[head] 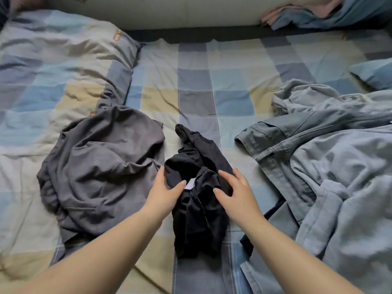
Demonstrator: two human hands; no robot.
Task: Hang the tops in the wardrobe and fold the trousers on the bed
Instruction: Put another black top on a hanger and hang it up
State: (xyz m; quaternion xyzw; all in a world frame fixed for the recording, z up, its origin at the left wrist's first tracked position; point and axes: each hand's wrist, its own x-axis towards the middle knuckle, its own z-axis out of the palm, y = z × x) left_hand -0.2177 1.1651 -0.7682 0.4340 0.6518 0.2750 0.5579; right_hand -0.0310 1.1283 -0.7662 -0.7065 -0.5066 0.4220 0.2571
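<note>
While sorting is under way: checked bed bearing blue denim heap right, grey garment left, crumpled black garment between. Left hand and right hand spread, flanking it, fingertips touching. Next, probably: grasp, lift, shake out to identify.

checked duvet bunched left | blue pillow at right edge | pale headboard at top

— What lies on the bed?
— A crumpled black garment near its front edge, the left hand and right hand touching it with relaxed fingers. A grey garment sits toward the left edge, denim clothing toward the right.
</note>
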